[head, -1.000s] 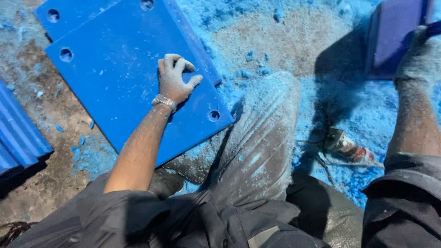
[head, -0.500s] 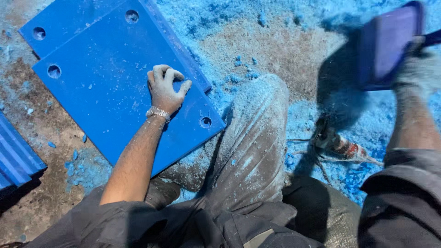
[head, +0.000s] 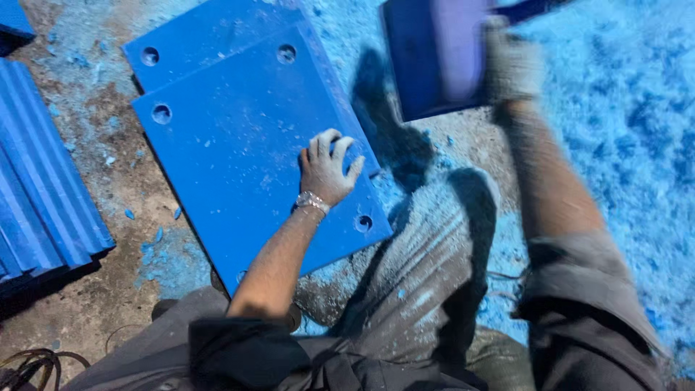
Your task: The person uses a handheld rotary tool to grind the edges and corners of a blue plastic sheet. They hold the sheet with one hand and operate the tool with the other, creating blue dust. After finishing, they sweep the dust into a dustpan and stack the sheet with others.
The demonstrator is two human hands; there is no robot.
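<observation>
Moved up and inward since earlier: right hand [head: 510,69], fingers clamped on a blurred blue panel [head: 434,58] — left hand [head: 326,170] flat, fingers splayed, steadying the stacked blue board [head: 239,159] on the dusty floor [head: 87,297].

Left edge: ribbed blue panels [head: 43,203] stacked on the floor [head: 94,289].
Right: blue shavings [head: 637,145] heaped.
Bottom-left: dark cable [head: 36,360] coiled.

The dusty floor [head: 87,304] carries stacked blue plates [head: 239,137], blue ribbed panels [head: 43,188] at left, and blue shavings [head: 622,108] at right
</observation>
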